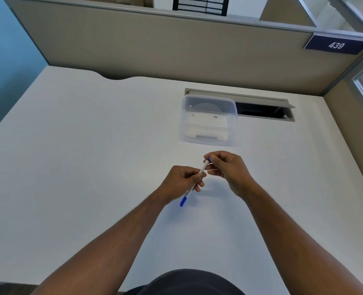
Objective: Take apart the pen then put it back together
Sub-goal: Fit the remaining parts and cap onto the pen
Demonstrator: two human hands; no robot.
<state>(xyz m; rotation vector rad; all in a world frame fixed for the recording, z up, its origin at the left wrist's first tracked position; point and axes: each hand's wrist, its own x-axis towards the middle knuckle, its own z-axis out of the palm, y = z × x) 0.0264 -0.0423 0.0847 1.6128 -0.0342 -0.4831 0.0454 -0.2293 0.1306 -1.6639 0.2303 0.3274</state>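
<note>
A white pen [203, 168] with a blue cap at its lower end and a blue plug at its upper end is held slanted above the white desk [91, 167]. My left hand [181, 182] grips the middle of the barrel, and the capped end sticks out below my fingers. My right hand [227, 169] pinches the upper blue end between thumb and fingertips. The pen is in one piece. Part of the barrel is hidden inside my left fist.
A clear plastic box [208, 120] with a lid stands just beyond my hands. Behind it an open cable hatch [263, 110] is set into the desk. Beige cubicle partitions [176, 45] close off the far and right sides.
</note>
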